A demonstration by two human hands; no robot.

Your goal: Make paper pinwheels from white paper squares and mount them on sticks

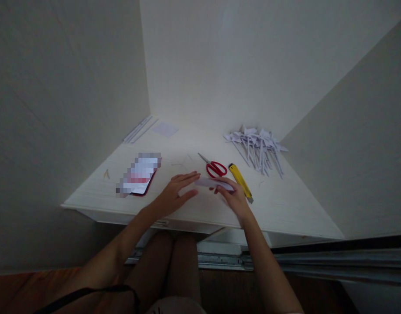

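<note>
A small folded piece of white paper (207, 182) is between my two hands, just above the white tabletop. My right hand (233, 196) pinches its right end between thumb and fingers. At its left end, my left hand (177, 194) has its fingers stretched out and its thumb apart, with the fingertips close to the paper. Whether they touch it I cannot tell. Red-handled scissors (216, 168) lie just beyond the paper, blades pointing away to the left. A yellow box cutter (240, 179) lies beside my right hand.
At the back right is a pile of folded paper pieces on rolled stems (257, 146). Rolled paper sticks (139, 129) and a flat paper square (165, 129) lie back left. A phone (143, 176) lies left of my hands. Walls enclose the tabletop (285, 209).
</note>
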